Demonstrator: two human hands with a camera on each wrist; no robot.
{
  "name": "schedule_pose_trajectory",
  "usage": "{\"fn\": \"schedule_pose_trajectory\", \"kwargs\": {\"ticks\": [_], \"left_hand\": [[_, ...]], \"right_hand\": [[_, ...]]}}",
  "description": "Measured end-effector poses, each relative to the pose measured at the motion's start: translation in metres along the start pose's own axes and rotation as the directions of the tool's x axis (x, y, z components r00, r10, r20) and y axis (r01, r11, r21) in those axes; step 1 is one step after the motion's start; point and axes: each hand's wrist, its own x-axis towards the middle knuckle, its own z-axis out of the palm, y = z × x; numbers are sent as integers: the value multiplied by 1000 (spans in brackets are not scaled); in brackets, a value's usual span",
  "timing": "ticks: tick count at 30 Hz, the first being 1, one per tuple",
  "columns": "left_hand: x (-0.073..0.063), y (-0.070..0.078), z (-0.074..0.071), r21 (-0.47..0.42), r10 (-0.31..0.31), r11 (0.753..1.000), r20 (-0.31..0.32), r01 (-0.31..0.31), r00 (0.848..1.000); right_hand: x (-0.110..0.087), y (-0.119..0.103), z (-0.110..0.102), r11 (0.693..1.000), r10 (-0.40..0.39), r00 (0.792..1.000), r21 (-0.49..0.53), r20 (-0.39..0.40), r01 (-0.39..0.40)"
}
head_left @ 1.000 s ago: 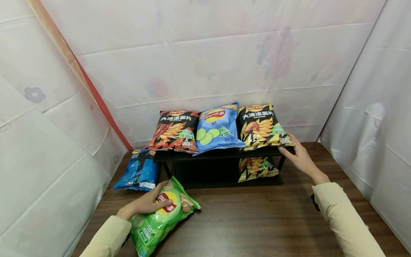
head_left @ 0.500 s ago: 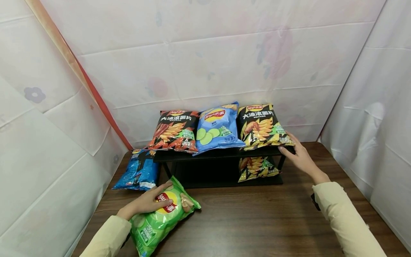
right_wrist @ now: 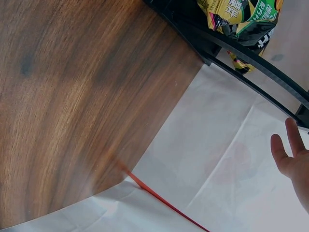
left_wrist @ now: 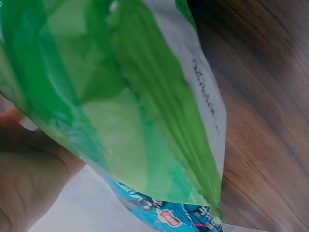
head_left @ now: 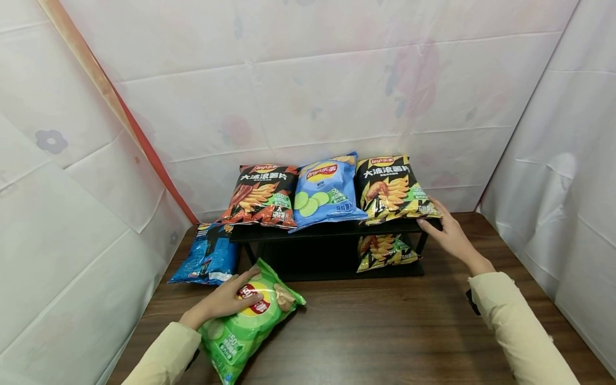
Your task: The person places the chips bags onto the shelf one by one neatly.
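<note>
In the head view my left hand (head_left: 226, 299) grips a green bag of potato chips (head_left: 240, 339), thumb across its red-and-yellow logo and fingers along its upper left side. The bag leans at a slant in front of the black two-tier shelf (head_left: 308, 235). The left wrist view shows the green bag (left_wrist: 120, 106) close up, its sealed edge toward the camera. At the shelf's right end, my right hand (head_left: 452, 235) touches the top board's corner beside a black-and-yellow chip bag (head_left: 392, 190). In the right wrist view the right hand's fingers (right_wrist: 291, 135) look straight.
On the shelf's top also lie a red-and-black chip bag (head_left: 264, 195) and a light blue one (head_left: 327, 192). Another black-and-yellow bag (head_left: 387, 254) sits on the lower tier. Left of the shelf, a dark blue bag (head_left: 207, 256) lies on the wooden table (head_left: 366, 331).
My left hand and the green chip bag have shifted slightly up and to the right in the last half second. The right hand has stayed at the shelf's corner.
</note>
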Motion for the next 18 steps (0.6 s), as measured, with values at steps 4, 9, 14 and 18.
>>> {"fn": "schedule_pose_trajectory", "kwargs": {"ticks": [4, 9, 14, 18], "left_hand": [[3, 7, 2, 1, -20, 1000, -35, 20, 999], [7, 13, 4, -10, -62, 998, -80, 62, 995], [11, 17, 9, -16, -112, 994, -121, 111, 986], [15, 23, 12, -47, -159, 987, -156, 154, 975]], "right_hand": [[0, 1, 0, 1000, -8, 1000, 4, -1, 8], [0, 1, 1, 1000, -12, 1000, 4, -1, 12], [1, 1, 1, 1000, -8, 1000, 2, -1, 8], [1, 1, 1, 1000, 1, 1000, -3, -1, -1]]}}
